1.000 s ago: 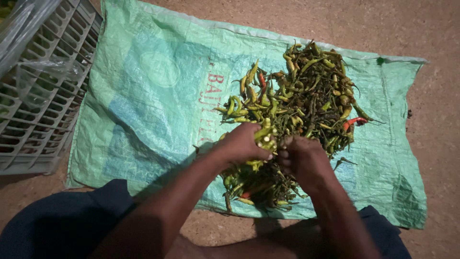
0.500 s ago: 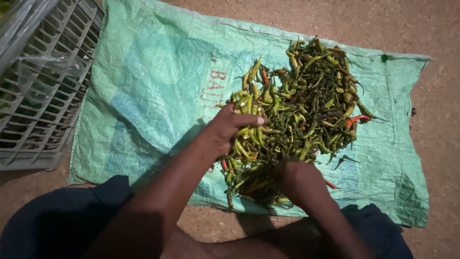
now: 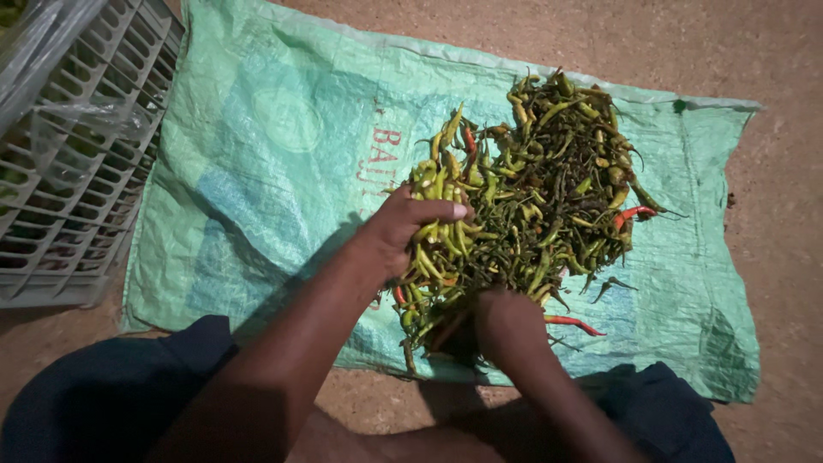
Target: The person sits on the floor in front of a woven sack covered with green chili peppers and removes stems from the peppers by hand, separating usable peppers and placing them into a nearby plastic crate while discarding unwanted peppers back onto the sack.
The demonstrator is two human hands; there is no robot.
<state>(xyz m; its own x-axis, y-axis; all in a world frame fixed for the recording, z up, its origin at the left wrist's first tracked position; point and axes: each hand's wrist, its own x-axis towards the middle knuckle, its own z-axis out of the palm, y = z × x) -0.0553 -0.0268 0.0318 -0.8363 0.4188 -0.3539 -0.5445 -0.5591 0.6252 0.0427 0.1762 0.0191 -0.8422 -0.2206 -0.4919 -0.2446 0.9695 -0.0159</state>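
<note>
Bare brown earth underfoot, dimly lit, with a green woven sack [image 3: 283, 171] spread flat as a clean sorting mat to keep produce off the dirt. Heaped on its right half: a pile of chillies [image 3: 549, 180], mostly green and yellowish, with a few red ones, 1 lying apart at the near edge as a stray red chilli [image 3: 573, 322]. Left hand [image 3: 407, 227] resting on the pile's left edge, fingers curled over a loose bunch of green pods with the thumb laid across them, seemingly to gather them off the heap. Right hand [image 3: 506, 324] at the pile's near edge, knuckles up, fingers tucked under and hidden; closed or merely cupped, cannot tell, nor whether pods are inside. At far left, just beside the sack, a pale slatted plastic crate [image 3: 77, 189] with clear plastic film [image 3: 51, 77] draped over it, within easy reach. Dark trouser knees at both lower corners, straddling the sack's near edge, suggesting a squat close over the heap.
</note>
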